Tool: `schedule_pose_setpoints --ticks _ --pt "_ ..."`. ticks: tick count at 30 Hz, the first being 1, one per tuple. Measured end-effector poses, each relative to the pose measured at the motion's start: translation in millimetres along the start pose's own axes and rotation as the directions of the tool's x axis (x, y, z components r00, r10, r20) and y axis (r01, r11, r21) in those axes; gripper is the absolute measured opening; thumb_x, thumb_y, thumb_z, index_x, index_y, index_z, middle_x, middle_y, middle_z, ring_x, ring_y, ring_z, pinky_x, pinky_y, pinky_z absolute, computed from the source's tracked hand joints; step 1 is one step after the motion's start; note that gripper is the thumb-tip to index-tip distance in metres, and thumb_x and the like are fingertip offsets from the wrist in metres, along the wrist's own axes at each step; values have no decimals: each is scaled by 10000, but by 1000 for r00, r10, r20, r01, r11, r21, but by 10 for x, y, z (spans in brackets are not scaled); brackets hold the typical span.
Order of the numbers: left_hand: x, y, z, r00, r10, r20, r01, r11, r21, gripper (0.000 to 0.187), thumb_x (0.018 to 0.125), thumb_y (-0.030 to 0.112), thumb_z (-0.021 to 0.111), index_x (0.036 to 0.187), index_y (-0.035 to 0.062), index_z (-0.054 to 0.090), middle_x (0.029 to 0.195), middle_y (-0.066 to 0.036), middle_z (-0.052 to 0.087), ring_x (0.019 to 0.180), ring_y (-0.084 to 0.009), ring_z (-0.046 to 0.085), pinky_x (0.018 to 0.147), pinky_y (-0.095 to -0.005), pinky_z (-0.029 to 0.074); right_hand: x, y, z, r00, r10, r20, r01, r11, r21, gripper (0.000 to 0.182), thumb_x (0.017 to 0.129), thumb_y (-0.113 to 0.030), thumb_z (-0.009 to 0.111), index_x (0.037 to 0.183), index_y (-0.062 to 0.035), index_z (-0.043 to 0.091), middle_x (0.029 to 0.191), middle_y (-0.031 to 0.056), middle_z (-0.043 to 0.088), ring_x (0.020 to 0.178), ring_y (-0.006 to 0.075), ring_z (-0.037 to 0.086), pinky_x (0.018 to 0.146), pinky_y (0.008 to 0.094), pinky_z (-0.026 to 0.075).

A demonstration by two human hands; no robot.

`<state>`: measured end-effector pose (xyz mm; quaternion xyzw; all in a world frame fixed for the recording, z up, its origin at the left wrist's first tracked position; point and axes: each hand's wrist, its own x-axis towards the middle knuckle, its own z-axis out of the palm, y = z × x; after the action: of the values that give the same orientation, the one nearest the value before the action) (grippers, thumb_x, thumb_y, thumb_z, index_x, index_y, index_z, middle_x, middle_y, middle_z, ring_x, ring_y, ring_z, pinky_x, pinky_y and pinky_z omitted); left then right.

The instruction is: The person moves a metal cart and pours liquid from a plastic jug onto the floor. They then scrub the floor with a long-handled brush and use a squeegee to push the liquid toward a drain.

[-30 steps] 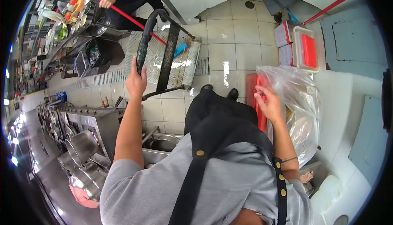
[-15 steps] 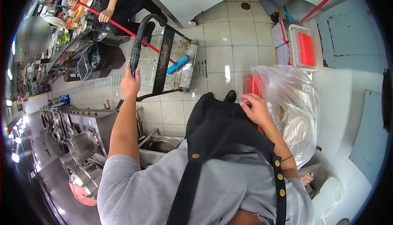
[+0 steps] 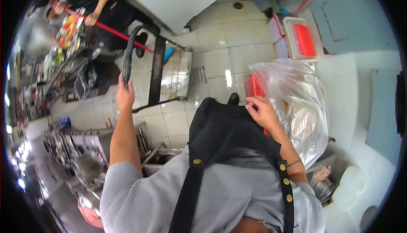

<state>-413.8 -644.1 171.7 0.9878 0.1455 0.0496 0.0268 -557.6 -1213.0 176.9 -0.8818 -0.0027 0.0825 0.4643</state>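
Observation:
My left hand (image 3: 125, 94) is wrapped round the black handle (image 3: 128, 59) of a platform trolley (image 3: 183, 79). The trolley has a worn metal, textured bed and a black frame upright between the handle and the bed. My right hand (image 3: 261, 111) hangs in front of my black apron (image 3: 229, 127), its fingers loosely bent and apart from the thumb, with nothing seen in them. Beside that hand are a red crate (image 3: 256, 85) and a large clear plastic bag (image 3: 305, 110) with pale contents.
At upper left a co-worker (image 3: 110, 12) holds a red-handled mop or brush (image 3: 112, 30), its blue head (image 3: 168, 54) by the trolley. Tubs with red contents (image 3: 303, 38) stand along the right wall. Steel pots (image 3: 90, 165) and a sink (image 3: 163, 153) are on my left.
The view has shifted and turned slightly. My left hand stays on the trolley handle. The blue head has moved toward the trolley's far side. My right hand is nearly unchanged.

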Motion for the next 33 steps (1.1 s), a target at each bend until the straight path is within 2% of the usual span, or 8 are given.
schedule_pose_setpoints --ticks 13,14,15,16,18,22,31,33 --pt "30 -211 42 989 149 -13 -150 987 -50 584 1047 472 503 1547 188 399 1230 -281 672 1046 -510 656 839 -539 533 -306 -205 329 987 19 -159 -22 1000 -15 313 894 -219 711 1184 -102 700 1080 120 691 966 322 693 839 439 567" --pt "90 -353 94 998 42 44 -41 999 -18 580 1043 482 515 1526 174 421 1272 -256 663 1070 -506 650 856 -530 533 -359 -192 389 981 21 -192 -28 999 -34 316 892 -220 710 1187 -108 701 1091 122 690 999 332 687 855 443 567" --pt "280 -736 412 907 376 -192 -397 914 -85 585 1031 498 535 1519 192 431 1304 -228 659 1045 -505 659 840 -546 538 -419 -188 470 969 7 -249 -12 1000 -19 314 887 -220 708 1184 -118 703 1098 133 688 1049 353 671 894 463 559" --pt "263 -606 339 979 202 -1 -200 973 -112 599 1025 530 526 1526 218 425 1298 -199 676 1000 -495 676 811 -568 542 -483 -92 596 956 -3 -294 7 1000 11 315 891 -233 694 1187 -126 701 1099 140 687 1067 362 662 917 479 547" --pt "37 -196 17 994 92 57 -91 996 -13 593 1041 565 459 1535 240 417 1216 -190 716 998 -485 682 794 -572 541 -636 -151 627 940 14 -342 -16 1000 -4 324 896 -273 674 1182 -121 687 1102 135 688 1068 363 655 906 469 546" --pt "184 -363 204 975 220 28 -217 974 -64 618 1063 538 423 1565 186 352 1293 -242 664 1060 -487 663 819 -581 521 -938 -264 564 890 24 -455 -32 999 -11 299 909 -234 677 1173 -93 684 1102 132 681 1048 366 649 883 470 534" --pt "408 -612 454 980 199 31 -189 963 -194 649 1051 477 487 1560 101 340 1376 -272 602 1171 -484 618 915 -545 510 -1722 -130 235 696 100 -711 -132 991 11 269 881 -178 716 1133 -83 708 1037 127 703 903 298 715 801 430 557" --pt "647 -872 682 916 398 -46 -396 882 -254 633 1049 412 514 1542 46 360 1446 -296 530 1246 -475 575 996 -517 492 -1874 -90 148 697 132 -705 -116 991 70 268 885 -157 716 1145 -92 712 1033 131 710 906 301 713 804 422 561"
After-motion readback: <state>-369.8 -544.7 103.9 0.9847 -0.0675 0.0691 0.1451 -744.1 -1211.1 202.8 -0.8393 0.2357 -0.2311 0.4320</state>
